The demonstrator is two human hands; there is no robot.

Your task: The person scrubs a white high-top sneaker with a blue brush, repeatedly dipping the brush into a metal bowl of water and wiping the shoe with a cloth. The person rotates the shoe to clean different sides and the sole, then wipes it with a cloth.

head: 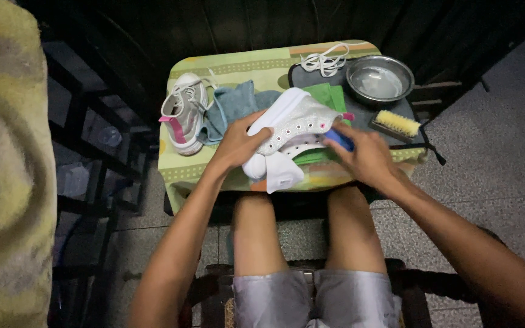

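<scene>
Left hand (pixel 237 146) is gripping the white shoe (pixel 293 130) by its sole, fingers wrapped around, tipping it on its side near the table's (pixel 232 67) front edge so the eyelet side is facing the right hand (pixel 366 159). Right-hand fingers are pinching a blue object (pixel 339 140), kind unclear, against the upper. Brush (pixel 396 124) and metal bowl (pixel 379 79) are sitting toward the right back corner, within reach; second shoe (pixel 182 112) is lying at the left edge

The blue object (pixel 339 139) is mostly hidden under the right hand (pixel 367 159), its kind unclear.
</scene>
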